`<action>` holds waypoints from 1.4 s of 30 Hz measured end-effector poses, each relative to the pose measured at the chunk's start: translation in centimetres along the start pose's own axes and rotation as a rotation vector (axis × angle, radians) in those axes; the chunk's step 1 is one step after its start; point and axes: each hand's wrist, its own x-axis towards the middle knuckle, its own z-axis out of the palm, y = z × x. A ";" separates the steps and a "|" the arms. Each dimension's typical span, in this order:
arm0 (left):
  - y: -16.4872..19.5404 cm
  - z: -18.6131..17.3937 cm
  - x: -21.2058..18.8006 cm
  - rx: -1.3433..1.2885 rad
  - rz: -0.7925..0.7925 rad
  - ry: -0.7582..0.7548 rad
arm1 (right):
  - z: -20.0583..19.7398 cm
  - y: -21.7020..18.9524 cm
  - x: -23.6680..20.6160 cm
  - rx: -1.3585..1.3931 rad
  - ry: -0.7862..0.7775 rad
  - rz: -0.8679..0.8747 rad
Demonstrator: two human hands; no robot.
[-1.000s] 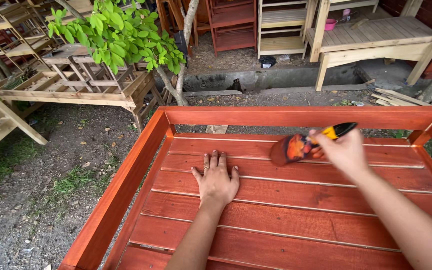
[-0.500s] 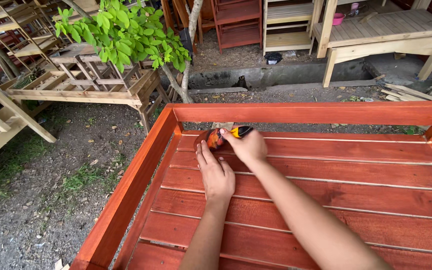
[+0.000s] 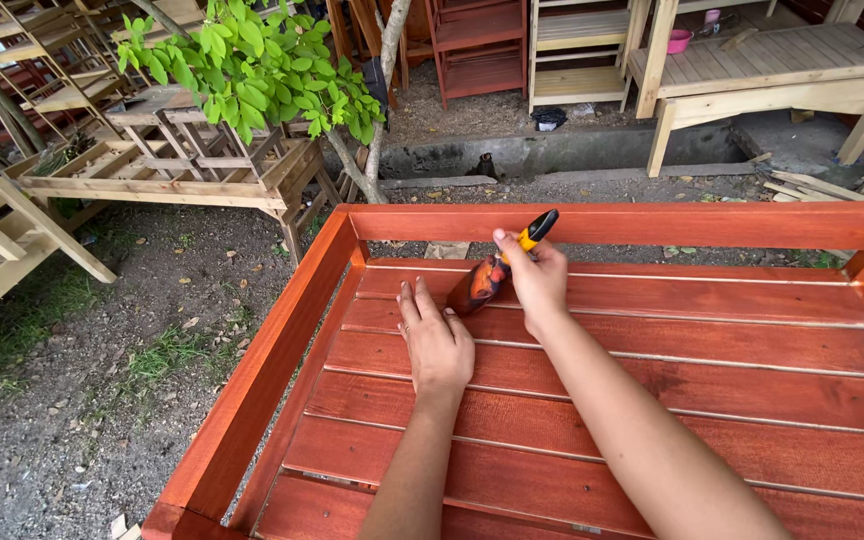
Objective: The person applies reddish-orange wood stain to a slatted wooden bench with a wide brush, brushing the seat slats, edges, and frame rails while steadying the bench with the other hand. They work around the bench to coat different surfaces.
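1. Count: two bare hands in view, one paintbrush (image 3: pixel 497 268), one red-brown slatted wooden platform (image 3: pixel 652 400) under them; several unpainted pale wooden frames and benches stand beyond on the dirt, exact number not countable
2. One leafy green sapling (image 3: pixel 252 70) rises behind the platform's far left corner; one small pink bowl (image 3: pixel 679 41) sits on a pale bench (image 3: pixel 782 70) at upper right
3. Paintbrush: black and yellow handle, tip pointing up and away; head stained dark red-brown, angled down to the left, its bristle end at the slat surface near the far left corner of the platform
4. Platform: parallel slats running left to right, all coated glossy red-brown, with a raised rail of the same colour along the far and left sides
5. Right hand (image 3: pixel 537 280): fingers curled around the brush handle, thumb on top, gripping it
6. Left hand (image 3: pixel 435 335): flat, palm down on a slat, fingers extended and close together, holding nothing
7. Brush head lies just beside the left hand's fingertips, on their right side; contact between the two cannot be told
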 end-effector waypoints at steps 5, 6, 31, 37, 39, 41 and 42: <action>-0.3 0.1 -0.1 0.020 0.003 -0.010 | 0.5 -0.2 0.7 0.138 0.067 0.090; -0.3 0.1 -0.2 0.022 -0.003 -0.012 | 0.4 -0.4 0.7 0.125 0.078 0.122; 1.8 -1.2 -0.1 0.512 -0.020 -0.443 | -4.1 -5.5 -0.8 -1.079 0.126 0.220; 1.6 -0.8 -0.1 0.534 -0.027 -0.450 | -7.5 -6.8 0.0 -1.139 0.155 0.244; 1.8 -0.8 0.1 0.545 -0.023 -0.442 | -8.0 -7.1 0.2 -1.145 0.169 0.249; 1.7 -0.8 -0.1 0.547 -0.028 -0.440 | -8.2 -7.3 0.0 -1.155 0.177 0.266; 1.8 -0.8 -0.1 0.543 -0.031 -0.434 | -8.2 -7.4 -0.1 -1.144 0.174 0.277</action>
